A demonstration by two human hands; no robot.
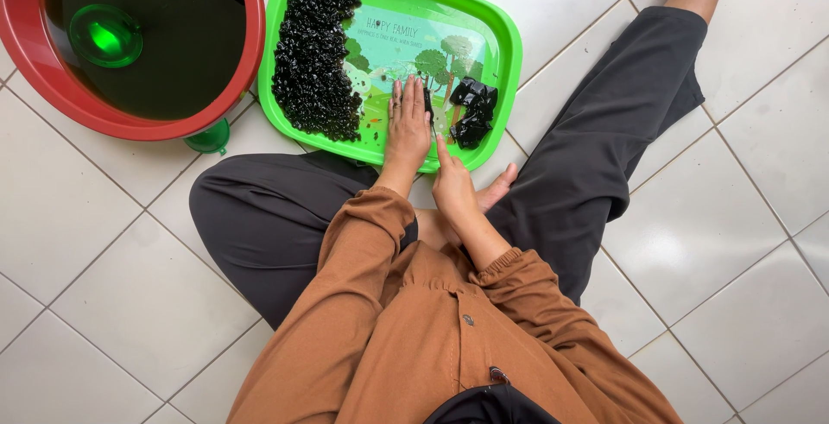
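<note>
A green plastic tray (505,40) lies on the tiled floor in front of me. A heap of small black jelly cubes (315,57) fills its left side, and a few larger black jelly pieces (473,111) lie at its right. My left hand (408,126) presses flat on the tray's middle, fingers together, over a black piece mostly hidden beneath it. My right hand (453,184) sits at the tray's near edge, gripping what looks like a thin knife that reaches up beside the left hand's fingers; its blade is hard to make out.
A red basin (34,61) of dark liquid stands at the upper left, with a green cup (105,35) floating in it. A green funnel-like piece (210,139) peeks from under the basin. My legs in dark trousers (604,130) spread around the tray.
</note>
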